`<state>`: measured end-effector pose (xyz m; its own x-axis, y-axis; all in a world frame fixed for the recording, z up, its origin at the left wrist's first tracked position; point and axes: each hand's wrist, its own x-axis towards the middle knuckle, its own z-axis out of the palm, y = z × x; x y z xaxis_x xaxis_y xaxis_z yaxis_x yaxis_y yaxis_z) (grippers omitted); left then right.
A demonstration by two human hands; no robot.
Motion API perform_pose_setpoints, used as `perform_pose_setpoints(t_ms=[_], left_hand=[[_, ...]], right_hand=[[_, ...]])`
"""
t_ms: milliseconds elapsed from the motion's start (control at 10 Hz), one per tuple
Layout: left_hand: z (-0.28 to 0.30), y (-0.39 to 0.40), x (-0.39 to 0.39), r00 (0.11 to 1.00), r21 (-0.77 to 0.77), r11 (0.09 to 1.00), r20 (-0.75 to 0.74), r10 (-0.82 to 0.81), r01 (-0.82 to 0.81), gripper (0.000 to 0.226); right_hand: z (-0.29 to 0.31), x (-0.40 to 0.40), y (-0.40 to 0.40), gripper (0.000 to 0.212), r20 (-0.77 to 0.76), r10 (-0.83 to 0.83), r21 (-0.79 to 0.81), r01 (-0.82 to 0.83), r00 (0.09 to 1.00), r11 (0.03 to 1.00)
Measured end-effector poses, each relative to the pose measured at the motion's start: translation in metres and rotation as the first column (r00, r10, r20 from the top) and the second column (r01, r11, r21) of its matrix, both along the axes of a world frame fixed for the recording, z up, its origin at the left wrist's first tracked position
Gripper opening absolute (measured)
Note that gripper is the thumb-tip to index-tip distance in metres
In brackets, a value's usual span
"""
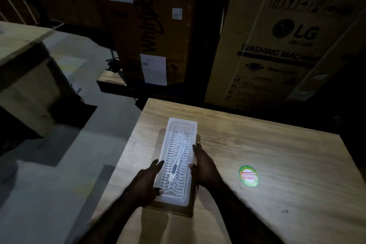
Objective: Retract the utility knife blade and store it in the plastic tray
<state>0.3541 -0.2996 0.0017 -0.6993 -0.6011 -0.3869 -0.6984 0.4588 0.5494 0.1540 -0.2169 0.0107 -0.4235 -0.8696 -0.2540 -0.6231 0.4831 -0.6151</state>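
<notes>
A long translucent white plastic tray [183, 125] with a wavy ribbed floor lies lengthwise on the wooden table [277, 154]. A pale utility knife [176, 164] with a dark slider lies inside it along its length; whether the blade is out I cannot tell. My left hand [147, 182] grips the tray's near left wall, thumb at the near end. My right hand [205, 166] holds the right wall, fingers stretched along it. The tray's near end looks slightly raised above its shadow.
A round green and red sticker [249, 176] is on the table to the right of the tray. Large cardboard appliance boxes [277, 45] stand behind the table. The table's left edge drops to a grey floor [69, 164]. Another wooden unit [23, 77] stands at the left.
</notes>
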Motion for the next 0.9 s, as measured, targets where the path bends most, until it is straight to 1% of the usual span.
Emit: perform_pose_setpoints(t_ms=[100,200,300,400,500,600,700,800,900], left_hand=[[0.002,0.000,-0.005,0.995,-0.063,0.997,0.088,-0.043,0.049,0.097],[0.011,0.001,-0.009,0.978,-0.140,0.983,0.187,-0.092,0.119,0.094],[0.020,0.000,-0.014,0.950,-0.223,0.956,0.287,-0.121,0.189,0.092],[0.022,0.001,-0.019,0.926,-0.273,0.933,0.355,-0.129,0.235,0.094],[0.022,0.002,-0.022,0.910,-0.263,0.929,0.389,-0.143,0.259,0.094],[0.026,0.003,-0.024,0.891,-0.281,0.911,0.424,-0.164,0.301,0.092],[0.033,0.004,-0.027,0.867,-0.283,0.901,0.469,-0.170,0.330,0.091],[0.039,0.009,-0.032,0.874,-0.298,0.899,0.458,-0.160,0.321,0.089],[0.040,0.018,-0.036,0.897,-0.349,0.889,0.422,-0.132,0.295,0.089]], right_hand=[[0.000,-0.005,-0.003,0.074,-0.011,0.070,0.095,-0.069,0.997,0.993],[-0.001,-0.007,-0.004,0.075,-0.033,0.113,0.139,-0.108,0.993,0.984],[-0.002,-0.007,-0.004,0.075,-0.075,0.134,0.140,-0.123,0.988,0.983],[-0.004,-0.005,-0.001,0.072,-0.136,0.156,0.144,-0.136,0.978,0.980],[-0.007,-0.002,0.004,0.068,-0.214,0.166,0.128,-0.141,0.963,0.982],[-0.008,0.001,0.012,0.065,-0.244,0.187,0.149,-0.154,0.952,0.977],[-0.011,0.003,0.019,0.064,-0.258,0.241,0.184,-0.198,0.936,0.963],[0.000,0.004,0.030,0.063,-0.251,0.265,0.181,-0.224,0.931,0.958],[0.002,0.003,0.043,0.064,-0.211,0.279,0.170,-0.246,0.937,0.954]])
